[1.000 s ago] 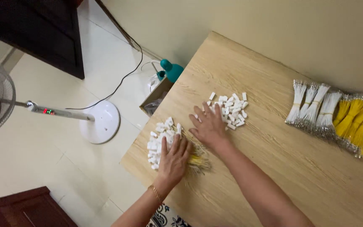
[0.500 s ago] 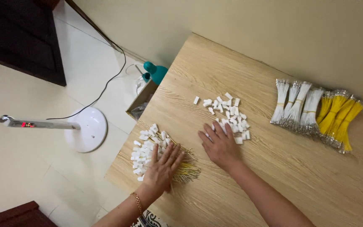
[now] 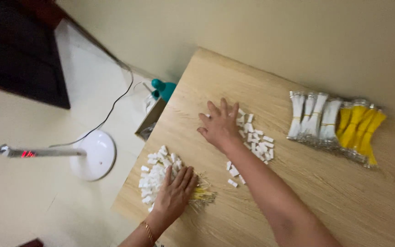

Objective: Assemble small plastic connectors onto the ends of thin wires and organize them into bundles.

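2 flat hands, left hand (image 3: 175, 194) and right hand (image 3: 220, 126), press white connectors (image 3: 154, 176).

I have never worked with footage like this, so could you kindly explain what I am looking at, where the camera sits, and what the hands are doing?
There is no machine here: a person works with two bare hands, and the single camera is worn on their head, looking down.

The surface is a light wooden table. The left hand lies flat, palm down, on a pile of small white plastic connector pieces and a bunch of thin yellow wires near the table's edge. The right hand rests with spread fingers on a second, looser scatter of white pieces. Neither hand grips anything; both only press or touch.

Farther right lie bundles of white wires and bundles of yellow wires. On the floor beside the table stand a fan's round white base and a teal bottle.
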